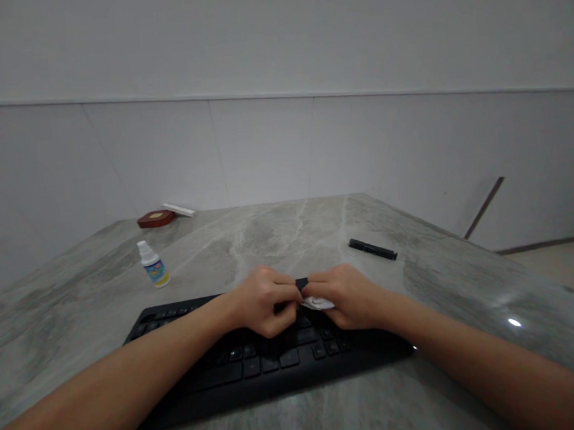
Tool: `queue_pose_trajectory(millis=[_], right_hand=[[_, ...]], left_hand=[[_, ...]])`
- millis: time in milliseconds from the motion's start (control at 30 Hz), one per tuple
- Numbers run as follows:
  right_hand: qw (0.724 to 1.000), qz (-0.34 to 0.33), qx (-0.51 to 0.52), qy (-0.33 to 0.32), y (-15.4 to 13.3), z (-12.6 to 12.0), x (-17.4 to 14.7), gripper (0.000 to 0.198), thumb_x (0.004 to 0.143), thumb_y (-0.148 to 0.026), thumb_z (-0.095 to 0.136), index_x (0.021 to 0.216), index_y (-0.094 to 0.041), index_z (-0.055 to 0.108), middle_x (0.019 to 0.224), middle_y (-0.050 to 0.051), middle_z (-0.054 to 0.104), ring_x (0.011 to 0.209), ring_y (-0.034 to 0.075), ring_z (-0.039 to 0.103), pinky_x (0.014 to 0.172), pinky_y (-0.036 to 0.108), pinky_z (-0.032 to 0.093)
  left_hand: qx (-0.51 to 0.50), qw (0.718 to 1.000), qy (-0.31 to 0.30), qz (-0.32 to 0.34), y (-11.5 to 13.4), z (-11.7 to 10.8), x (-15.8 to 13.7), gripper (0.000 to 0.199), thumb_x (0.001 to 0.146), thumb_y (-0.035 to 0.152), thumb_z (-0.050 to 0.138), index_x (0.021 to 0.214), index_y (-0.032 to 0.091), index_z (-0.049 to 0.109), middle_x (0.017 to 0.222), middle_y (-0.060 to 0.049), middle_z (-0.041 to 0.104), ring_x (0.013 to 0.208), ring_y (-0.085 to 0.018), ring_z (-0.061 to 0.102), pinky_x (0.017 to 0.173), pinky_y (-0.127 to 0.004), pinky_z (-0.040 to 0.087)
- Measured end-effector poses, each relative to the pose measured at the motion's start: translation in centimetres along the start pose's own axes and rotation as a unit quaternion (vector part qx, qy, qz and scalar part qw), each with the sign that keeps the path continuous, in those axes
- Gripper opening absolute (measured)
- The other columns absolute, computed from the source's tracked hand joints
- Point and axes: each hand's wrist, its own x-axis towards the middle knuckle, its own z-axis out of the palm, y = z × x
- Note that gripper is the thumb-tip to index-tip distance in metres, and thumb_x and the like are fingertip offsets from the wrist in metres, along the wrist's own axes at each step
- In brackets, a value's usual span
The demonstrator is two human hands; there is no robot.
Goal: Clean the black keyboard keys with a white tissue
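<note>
A black keyboard (257, 377) lies on the table, slightly askew, with both forearms crossing over it. Above its upper middle, my left hand (268, 300) is closed, thumb and fingers curled together; what they pinch, if anything, is hidden. My right hand (344, 295) is closed on a crumpled white cloth or tissue (319, 302), part of which sticks out under the fingers. The fingertips of both hands nearly meet. A small dark patch shows between them, and I cannot tell whether it is a separate piece or the keyboard's edge.
A small white spray bottle (155, 267) with a colourful label stands on the left. Beyond it lie a reddish-brown case (155, 219) and a white flat object (179, 210). A black pen-like stick (373, 249) rests at the right on the grey marbled table (269, 241), before a white wall.
</note>
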Motion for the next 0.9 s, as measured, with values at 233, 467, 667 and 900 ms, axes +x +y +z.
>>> queue_pose_trajectory(millis=[233,467,667,900], right_hand=[[0.999,-0.01,-0.03,-0.027,0.0,-0.2,0.2,0.044,0.064,-0.002,0.052,0.099,-0.018,0.071,0.088,0.005,0.072,0.07,0.017,0.06,0.058,0.029,0.035],[1.0,-0.023,0.003,-0.018,0.2,-0.2,0.1,0.049,0.063,-0.002,0.052,0.104,-0.02,0.07,0.093,0.004,0.073,0.075,0.018,0.063,0.062,0.028,0.04],[0.998,-0.02,0.041,-0.041,-0.3,-0.7,-0.1,0.045,0.061,-0.003,0.051,0.098,-0.019,0.071,0.092,0.005,0.073,0.079,0.02,0.065,0.063,0.029,0.043],[0.994,-0.041,0.09,-0.046,-1.2,-1.2,-0.3,0.038,0.059,-0.002,0.05,0.088,-0.018,0.069,0.087,0.004,0.071,0.077,0.019,0.064,0.064,0.028,0.043]], left_hand=[[0.036,0.998,0.048,-0.014,-0.1,0.1,0.1,0.02,0.079,0.012,0.044,0.068,0.017,0.059,0.053,0.001,0.051,0.043,-0.01,0.042,0.042,-0.023,0.032],[0.045,0.998,0.046,-0.019,0.0,0.0,0.2,0.021,0.079,0.012,0.044,0.067,0.016,0.06,0.052,0.001,0.051,0.043,-0.01,0.042,0.042,-0.022,0.031],[0.045,0.998,0.036,-0.027,-0.1,0.2,0.1,0.021,0.08,0.014,0.045,0.067,0.016,0.06,0.052,0.001,0.05,0.042,-0.01,0.041,0.042,-0.023,0.03],[0.038,0.999,0.02,-0.032,-0.2,0.3,-0.1,0.02,0.08,0.013,0.045,0.07,0.016,0.062,0.054,0.0,0.052,0.044,-0.011,0.042,0.043,-0.023,0.033]])
